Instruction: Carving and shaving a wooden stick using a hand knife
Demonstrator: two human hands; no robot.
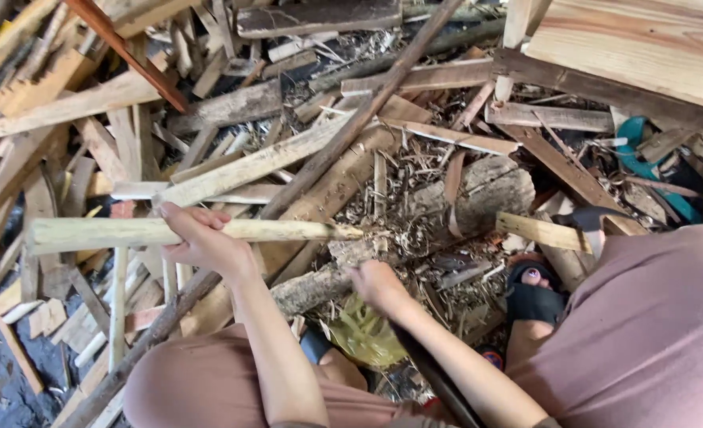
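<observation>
Head view. My left hand (204,242), left of centre in the frame, has its fingers curled around a pale peeled wooden stick (185,231); the thumb side presses it from below. The stick lies nearly level, running from the left edge of the frame to its tip just left of centre, where it touches a rough grey log (446,210) lying among shavings. My right hand (377,285), lower centre, is closed with fingers pressed together; what it grips is hidden under the hand, though a dark long shape (434,372) runs down from it toward the bottom of the frame. I cannot tell what that is.

Judgement on technique: the tip should stay seated against the log so the stick does not skid, and the holding hand belongs well back from the tip, as it is now. A firm wrap, not a pinch, suits a round shaft.

Stick: light yellowish wood, bark gone, faintly faceted along its length, left end cut square, tip end narrower and slightly ragged. No cracks visible.

Surroundings: scrap boards and offcuts (90,103) fill the upper left; a long dark pole (343,135) crosses diagonally behind the stick. A foot in a black sandal (534,297) sits right of centre. A yellow-green plastic bag (363,333) lies below the right hand.
</observation>
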